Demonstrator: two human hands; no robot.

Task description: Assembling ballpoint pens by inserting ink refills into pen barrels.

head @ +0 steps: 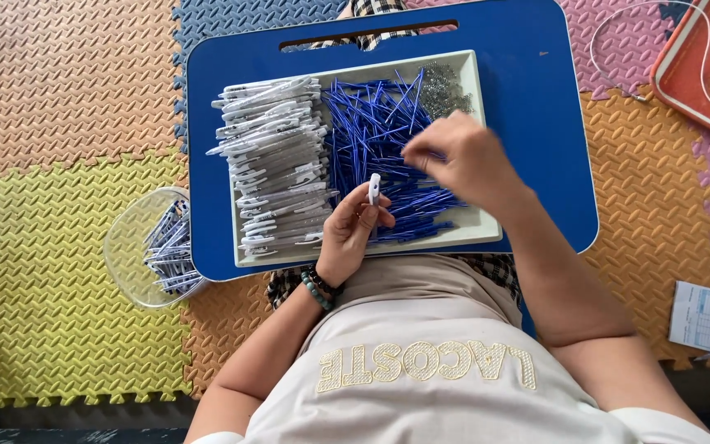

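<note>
In the head view, the left hand (353, 226) is gripping a white plastic pen barrel (374, 188) upright at frame centre, while the right hand (462, 156) is pinching narrowly into the thin blue refills (380, 140) heaped in the shallow white tray (474, 230). Tangled refills could likely come up together and spill onto the blue lap worktop (536, 123).

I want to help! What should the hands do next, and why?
Probably pinch one blue refill with the right hand, which is reaching into that pile, since the left hand holds a white pen barrel upright.
</note>
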